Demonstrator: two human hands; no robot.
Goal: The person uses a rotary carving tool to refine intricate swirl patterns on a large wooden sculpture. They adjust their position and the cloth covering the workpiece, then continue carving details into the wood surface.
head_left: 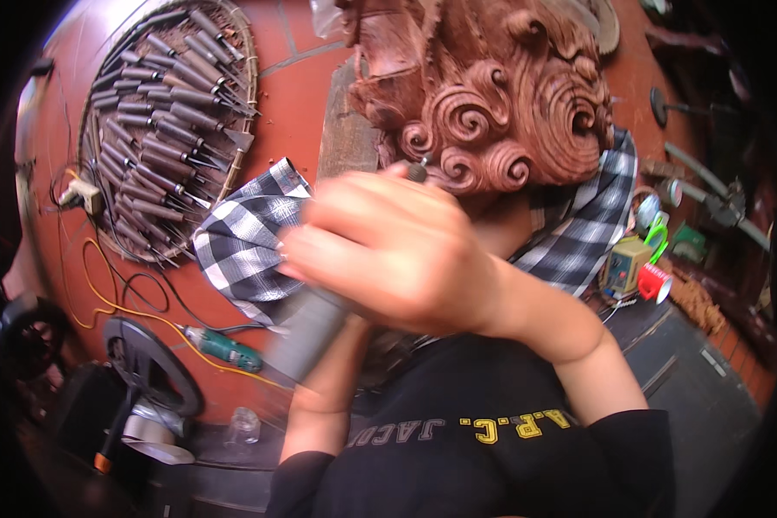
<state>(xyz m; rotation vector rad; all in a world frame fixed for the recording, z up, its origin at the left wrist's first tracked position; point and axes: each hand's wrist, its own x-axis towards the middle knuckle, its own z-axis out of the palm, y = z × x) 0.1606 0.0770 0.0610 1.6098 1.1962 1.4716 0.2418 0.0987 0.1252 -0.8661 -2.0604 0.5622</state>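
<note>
My right hand [380, 246], blurred by motion, is wrapped round a grey cylindrical rotary tool [306, 332]. The tool's thick body slants down to the left, while its narrow dark nose [417, 173] and thin bit point up at the wood carving. That reddish-brown carving [483, 104], full of deep spiral curls, lies just beyond the hand; whether the bit touches it I cannot tell. My left forearm [324, 401] rises from below and passes behind the tool. The left hand itself is hidden by the right hand, so its fingers do not show. Black-and-white checked cloth [255, 229] lies around the carving.
A round woven tray [252, 86] with many wooden-handled chisels [168, 129] stands at the left. Below it lie a green power tool [224, 350] and an orange cord [104, 298]. At the right are a control box [626, 266] and a red mug [654, 283].
</note>
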